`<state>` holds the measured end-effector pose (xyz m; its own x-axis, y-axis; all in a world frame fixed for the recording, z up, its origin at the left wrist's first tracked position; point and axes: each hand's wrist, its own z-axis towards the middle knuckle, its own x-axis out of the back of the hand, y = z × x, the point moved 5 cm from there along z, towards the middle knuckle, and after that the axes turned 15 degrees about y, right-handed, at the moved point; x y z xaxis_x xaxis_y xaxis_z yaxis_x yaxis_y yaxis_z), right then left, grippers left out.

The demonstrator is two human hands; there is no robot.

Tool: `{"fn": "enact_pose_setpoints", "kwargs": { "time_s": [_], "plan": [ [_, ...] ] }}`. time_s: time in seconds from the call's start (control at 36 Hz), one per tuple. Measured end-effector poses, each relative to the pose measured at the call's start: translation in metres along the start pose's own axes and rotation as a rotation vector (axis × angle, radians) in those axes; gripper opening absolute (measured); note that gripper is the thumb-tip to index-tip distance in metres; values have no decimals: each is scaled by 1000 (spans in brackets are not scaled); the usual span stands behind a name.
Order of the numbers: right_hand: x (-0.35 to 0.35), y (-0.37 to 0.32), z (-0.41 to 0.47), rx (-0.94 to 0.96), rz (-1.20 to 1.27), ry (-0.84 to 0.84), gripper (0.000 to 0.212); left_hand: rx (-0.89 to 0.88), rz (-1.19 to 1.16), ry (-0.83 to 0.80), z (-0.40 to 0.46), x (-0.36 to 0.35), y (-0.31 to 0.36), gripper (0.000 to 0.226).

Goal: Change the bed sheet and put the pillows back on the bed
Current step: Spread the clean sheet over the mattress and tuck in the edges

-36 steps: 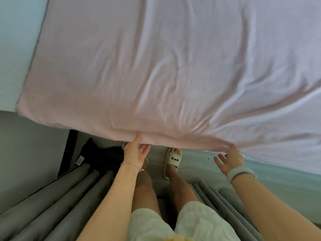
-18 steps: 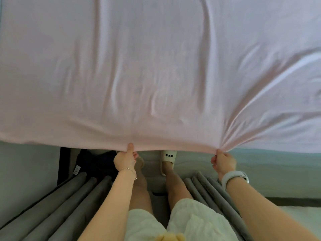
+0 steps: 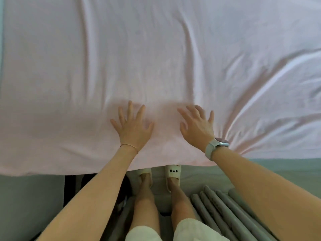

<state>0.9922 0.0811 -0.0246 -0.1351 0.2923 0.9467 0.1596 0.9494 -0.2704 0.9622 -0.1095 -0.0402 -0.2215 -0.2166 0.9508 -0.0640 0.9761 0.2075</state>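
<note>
Pale pink cotton bed sheet (image 3: 156, 58) lies spread over the bed, filling the upper part of the head view, its near edge hanging over the side of the mattress just ahead of the person's feet. Both hands lie flat on top of it, near that edge and side by side. The left hand (image 3: 132, 126) has its fingers straight and fanned apart, palm down on the fabric. The right hand (image 3: 197, 125) is likewise spread with fingers extended, resting on the sheet just beside the left; neither hand grips the cloth. A white smartwatch with a pale strap (image 3: 217, 146) sits on the right wrist, and a thin bracelet (image 3: 129, 146) circles the left. Long soft creases run away from the hands, and a fan of deeper folds gathers at the edge to the right of the right wrist. Below the edge stand two cream slippers (image 3: 172, 173) on the floor, with grey pleated curtain folds (image 3: 224, 211) at lower right
</note>
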Motion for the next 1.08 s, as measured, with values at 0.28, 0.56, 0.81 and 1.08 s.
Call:
{"fn": "enact_pose_setpoints", "kwargs": {
  "time_s": [0.28,0.56,0.81,1.08],
  "plan": [
    [-48,-3,3,-123,-122,-297,57,-37,120,-281,-2,-12,-58,74],
    [-38,-103,40,-201,-112,-92,57,-143,-97,176,39,56,-135,43],
    [-85,-294,164,305,-56,258,52,-140,184,184,179,78,-256,55],
    [-160,-416,155,487,46,13,60,53,67,289,156,70,-366,67]
  ]
}}
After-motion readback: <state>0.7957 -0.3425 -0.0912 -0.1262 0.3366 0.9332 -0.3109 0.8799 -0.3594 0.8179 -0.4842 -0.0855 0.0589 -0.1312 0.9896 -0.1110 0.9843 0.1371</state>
